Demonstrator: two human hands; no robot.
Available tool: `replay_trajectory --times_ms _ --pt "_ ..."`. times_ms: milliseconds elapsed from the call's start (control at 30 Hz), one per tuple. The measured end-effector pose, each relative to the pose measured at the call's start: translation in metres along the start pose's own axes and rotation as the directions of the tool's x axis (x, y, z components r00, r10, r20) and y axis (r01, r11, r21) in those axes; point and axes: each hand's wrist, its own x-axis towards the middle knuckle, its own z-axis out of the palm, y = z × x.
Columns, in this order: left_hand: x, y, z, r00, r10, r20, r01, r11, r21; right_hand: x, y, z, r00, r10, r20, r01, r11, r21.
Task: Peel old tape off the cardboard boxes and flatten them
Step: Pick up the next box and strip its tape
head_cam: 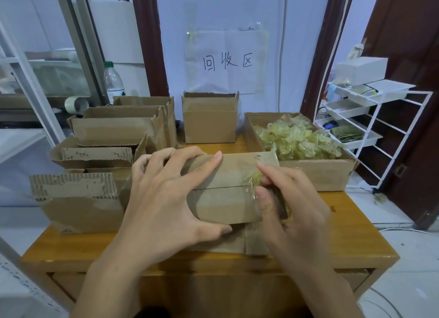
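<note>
The task looked well underway. A tray at two o'clock already held a heap of peeled tape, and opened boxes stood from nine to twelve o'clock, none of them flattened as far as could be seen. The box in hand sat at the centre of the table, its seam still closed. The left hand gripped it, fingers curled over the far edge and thumb on the near side. The right hand pinched the tape strip at three o'clock, partly lifted.
</note>
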Motion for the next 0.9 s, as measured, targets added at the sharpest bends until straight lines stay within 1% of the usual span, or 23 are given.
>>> replay_trajectory --times_ms 100,200,300,400,567,667,733,833,900 --pt "0.0 0.002 0.001 1.0 0.009 0.001 -0.009 1.0 0.002 0.004 -0.001 -0.001 1.0 0.013 0.001 -0.013 1.0 -0.021" --pt "0.001 0.003 0.002 1.0 0.012 -0.007 -0.012 1.0 0.02 0.012 -0.003 -0.001 0.996 0.089 0.02 -0.088 0.994 -0.058" --pt "0.001 0.001 0.001 1.0 -0.003 -0.016 0.003 1.0 0.02 0.011 -0.006 0.0 0.989 0.144 0.039 -0.137 0.98 -0.145" --pt "0.0 0.0 0.0 1.0 -0.003 -0.021 0.004 1.0 0.028 0.008 -0.01 0.003 0.988 0.156 0.007 -0.152 0.972 -0.177" --pt "-0.001 0.002 0.001 1.0 -0.008 -0.012 0.008 1.0 0.021 0.006 -0.014 0.009 0.988 0.153 0.035 -0.149 0.983 -0.107" --pt "-0.003 -0.002 -0.002 1.0 -0.017 -0.008 0.017 1.0 0.006 0.012 -0.01 0.001 0.977 0.212 0.001 -0.212 0.977 0.02" --pt "-0.003 -0.002 -0.002 1.0 -0.015 -0.008 0.015 1.0 0.002 0.016 -0.005 -0.005 0.977 0.215 -0.014 -0.213 0.974 0.072" --pt "-0.003 -0.001 -0.001 1.0 -0.014 -0.01 0.014 1.0 -0.005 0.016 0.001 -0.009 0.974 0.226 0.004 -0.224 0.962 0.159" --pt "-0.003 -0.001 -0.001 1.0 -0.014 -0.017 0.014 1.0 -0.019 0.014 0.002 -0.008 0.958 0.285 0.006 -0.278 0.928 0.248"
